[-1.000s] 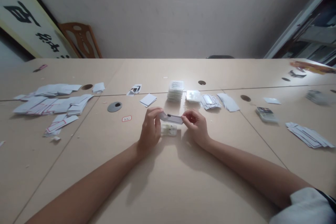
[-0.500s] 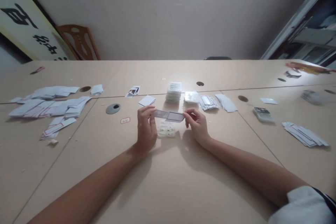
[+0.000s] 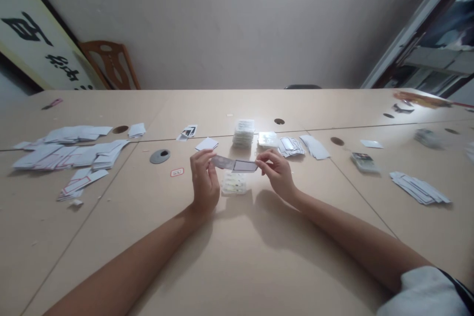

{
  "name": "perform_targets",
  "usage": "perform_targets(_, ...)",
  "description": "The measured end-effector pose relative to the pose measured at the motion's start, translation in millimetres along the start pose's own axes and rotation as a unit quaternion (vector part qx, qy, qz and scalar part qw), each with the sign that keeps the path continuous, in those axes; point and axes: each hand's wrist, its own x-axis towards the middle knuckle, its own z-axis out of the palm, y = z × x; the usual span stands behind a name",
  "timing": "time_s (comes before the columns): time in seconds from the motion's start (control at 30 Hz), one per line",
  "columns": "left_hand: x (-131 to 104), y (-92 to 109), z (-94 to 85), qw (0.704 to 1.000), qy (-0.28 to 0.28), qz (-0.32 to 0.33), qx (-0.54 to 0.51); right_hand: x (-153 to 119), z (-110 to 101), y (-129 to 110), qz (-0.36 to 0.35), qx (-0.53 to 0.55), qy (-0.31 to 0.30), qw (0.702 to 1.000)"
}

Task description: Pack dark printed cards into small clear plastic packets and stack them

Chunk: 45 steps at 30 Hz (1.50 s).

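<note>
Between my two hands a thin strip is stretched, a translucent sleeve (image 3: 223, 162) on its left part and a dark-bordered card (image 3: 245, 166) on its right part. My left hand (image 3: 205, 180) pinches the sleeve's left end. The fingers of my right hand (image 3: 276, 170) are closed on the card's right end. Below the strip, a clear plastic case (image 3: 234, 183) with small pale items lies on the table. Behind it stand a stack of clear cases (image 3: 243, 133) and a shorter clear stack (image 3: 267, 139). A white card pile (image 3: 206, 143) lies behind my left hand.
Many white cards (image 3: 74, 154) cover the table's left side. Right of centre are bordered cards (image 3: 291, 146) and white strips (image 3: 314, 147). Farther right lie a clear box (image 3: 365, 163) and a fanned card pile (image 3: 419, 187). A grey cable cover (image 3: 160, 156) sits left of centre.
The camera view has shifted slightly. The held strip is a little more level, and its sleeve end has moved slightly left with my left hand. Both hands keep their hold.
</note>
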Motion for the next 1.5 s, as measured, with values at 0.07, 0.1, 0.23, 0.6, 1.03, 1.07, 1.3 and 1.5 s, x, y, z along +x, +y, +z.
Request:
perform_targets(0.07,1.1,-1.3,-0.3,1.0,0.008,-0.001,0.011,3.1,-3.7,-2.0,0.002,-0.013,0.003,1.0)
perform_targets(0.1,1.7,-1.8,-0.4,1.0,0.008,-0.002,0.015,4.7,-6.2,-3.2,0.004,-0.015,0.01,1.0)
perform_targets(0.23,2.9,-2.6,-0.4,1.0,-0.013,-0.001,0.022,14.0,-23.3,-3.3,0.034,0.033,0.094,0.994)
perform_targets(0.6,1.3,-1.7,-0.4,0.999,-0.045,0.026,0.0,46.5,-102.1,47.5,0.211,0.023,0.334,0.918)
perform_targets(1.03,0.4,4.3,-4.0,0.994,-0.081,0.028,0.075,43.4,-95.5,35.3,0.218,-0.028,0.29,0.931)
perform_targets(1.07,0.3,4.6,-3.9,0.993,-0.077,0.033,0.082,42.2,-91.5,28.7,0.193,-0.029,0.284,0.939)
perform_targets(1.3,-0.8,9.8,-6.0,0.974,-0.055,0.175,0.133,5.2,-4.4,-26.4,0.267,0.162,-0.056,0.948)
perform_targets(1.5,-0.5,22.5,-9.8,0.946,-0.071,0.268,0.168,-9.4,42.5,-43.7,0.329,0.299,-0.041,0.895)
